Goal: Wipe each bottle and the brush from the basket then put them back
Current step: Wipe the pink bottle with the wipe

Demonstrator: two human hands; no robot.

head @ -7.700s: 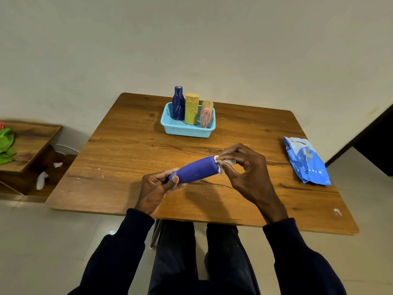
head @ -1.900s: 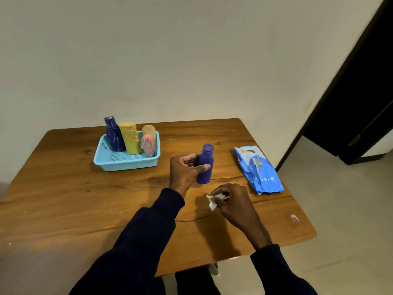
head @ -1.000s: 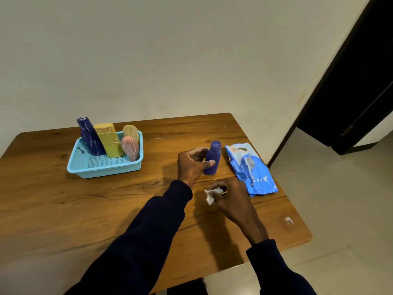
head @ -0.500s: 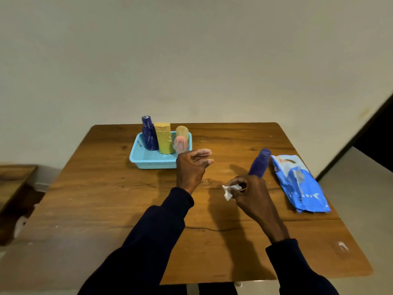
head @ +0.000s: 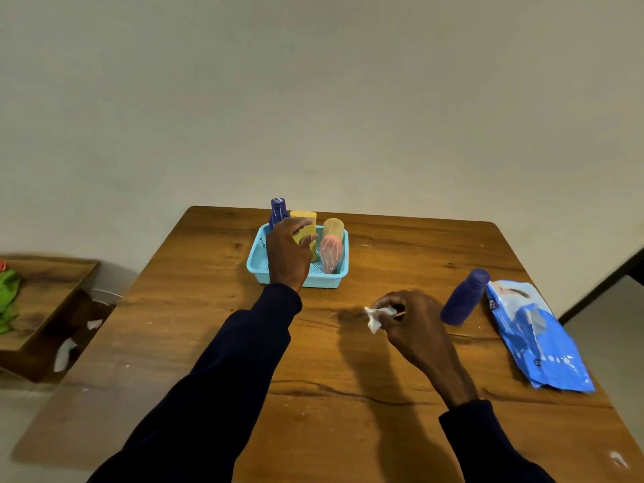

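Left hand [head: 287,252] fingers were curled at the yellow bottle [head: 306,217] in the basket [head: 324,282], couldn't tell if gripping. Right hand [head: 414,325] fingers pinched the wipe [head: 376,313]. Looked like light, slick plastic, so I'd grab mid-body.

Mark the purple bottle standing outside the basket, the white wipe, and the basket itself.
purple bottle [head: 462,302], head view, middle of its body.
white wipe [head: 377,316], head view, its exposed crumpled end.
blue basket [head: 324,281], head view, front wall.
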